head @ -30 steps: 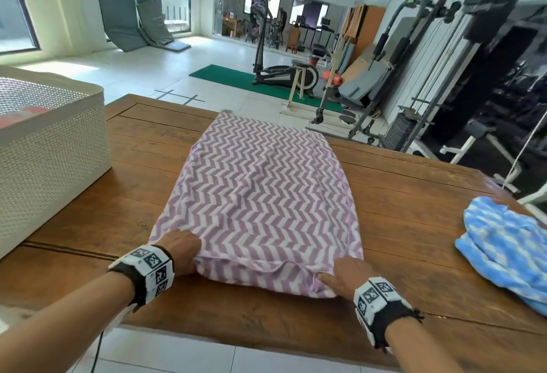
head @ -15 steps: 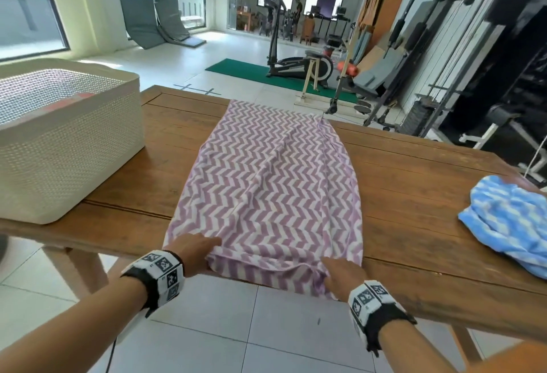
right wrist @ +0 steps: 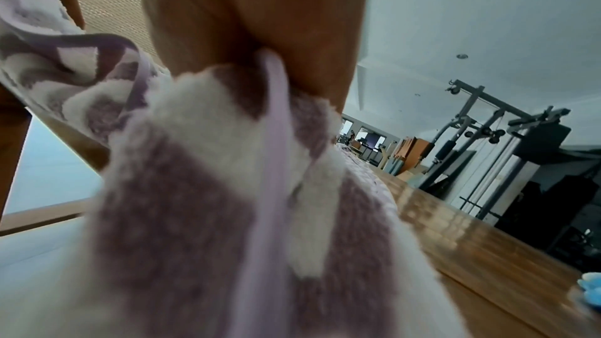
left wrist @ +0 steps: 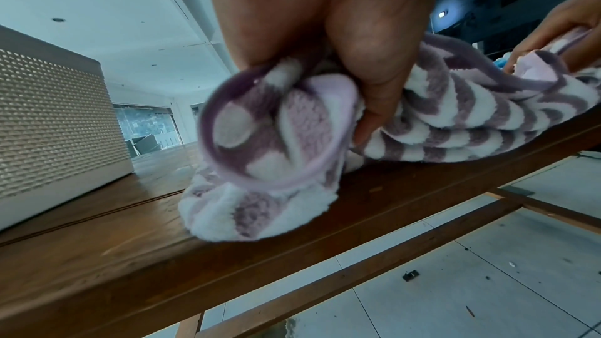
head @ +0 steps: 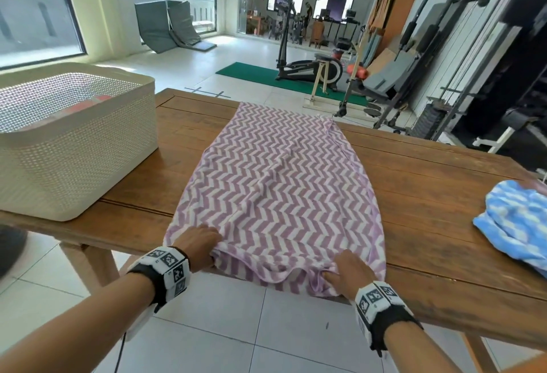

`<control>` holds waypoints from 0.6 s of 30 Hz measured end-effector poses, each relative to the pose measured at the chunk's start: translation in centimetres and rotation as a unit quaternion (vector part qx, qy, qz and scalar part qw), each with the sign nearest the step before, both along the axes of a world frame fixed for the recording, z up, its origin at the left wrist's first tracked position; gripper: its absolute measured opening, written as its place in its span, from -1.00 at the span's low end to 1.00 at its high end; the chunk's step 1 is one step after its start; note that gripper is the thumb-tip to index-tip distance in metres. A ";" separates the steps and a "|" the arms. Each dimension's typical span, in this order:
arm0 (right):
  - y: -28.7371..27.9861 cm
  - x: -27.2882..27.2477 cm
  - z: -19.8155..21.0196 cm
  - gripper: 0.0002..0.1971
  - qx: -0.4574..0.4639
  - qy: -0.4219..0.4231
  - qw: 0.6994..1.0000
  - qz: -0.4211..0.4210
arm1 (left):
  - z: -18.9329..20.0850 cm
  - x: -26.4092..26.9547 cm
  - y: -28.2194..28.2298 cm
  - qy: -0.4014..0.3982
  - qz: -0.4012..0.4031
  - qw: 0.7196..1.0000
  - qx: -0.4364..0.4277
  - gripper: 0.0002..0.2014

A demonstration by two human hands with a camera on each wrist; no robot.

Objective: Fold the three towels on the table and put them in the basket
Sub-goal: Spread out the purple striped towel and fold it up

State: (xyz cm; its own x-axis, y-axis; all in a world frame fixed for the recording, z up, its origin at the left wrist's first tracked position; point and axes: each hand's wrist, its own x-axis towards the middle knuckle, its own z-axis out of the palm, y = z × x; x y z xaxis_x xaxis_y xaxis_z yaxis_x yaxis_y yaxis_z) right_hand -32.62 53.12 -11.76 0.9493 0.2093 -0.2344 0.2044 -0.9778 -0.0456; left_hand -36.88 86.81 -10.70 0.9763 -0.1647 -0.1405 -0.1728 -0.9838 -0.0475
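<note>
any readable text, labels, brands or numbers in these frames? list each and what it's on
None: no word, brand or number is legible in any view.
Wristband on the left hand: black-and-white square marker codes only, no letters.
Wristband on the right hand: same kind of markers, no letters.
Purple chevron towel, blue towel, basket: no tag or print visible.
Gym machines in the background: any labels too small to read.

The head camera is looking forward and down over the counter; both wrist cameras are sitting low and close, sharing the striped towel.
</note>
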 end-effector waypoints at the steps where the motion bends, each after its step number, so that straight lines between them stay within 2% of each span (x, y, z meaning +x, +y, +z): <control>1: 0.0 0.2 -0.4 -0.47 0.013 0.003 1.000 -0.003 | -0.3 0.4 0.0 -0.006 -0.005 1.000 -0.016 -0.68; 3: 0.2 0.7 -1.2 -0.49 0.042 0.015 0.999 -0.008 | -1.1 1.2 0.0 -0.001 -0.006 0.999 -0.041 -0.58; 5: 0.4 1.0 -1.6 -0.55 0.057 0.029 0.998 -0.012 | -2.0 1.8 -0.2 0.035 0.006 0.997 -0.070 -0.49; 7: 0.6 1.3 -1.6 -0.60 0.037 0.016 0.999 -0.006 | -2.5 2.4 -0.4 0.071 0.014 0.995 -0.070 -0.52; 10: 1.0 1.5 -1.2 -0.63 0.011 0.004 1.000 0.006 | -2.1 3.2 -0.6 0.055 0.013 0.998 -0.022 -0.67; 13: 1.0 1.4 -0.5 -0.69 -0.002 0.050 0.999 -0.004 | -1.3 3.4 -0.9 0.069 0.036 0.997 -0.006 -0.72; 16: 0.4 1.1 0.1 -0.74 0.024 0.118 0.993 -0.005 | -1.1 2.8 -0.7 0.112 0.060 0.992 -0.002 -0.68; 18: 0.2 0.9 0.6 -0.69 0.034 0.179 0.983 0.012 | -0.7 2.3 -0.5 0.144 0.069 0.987 -0.001 -0.65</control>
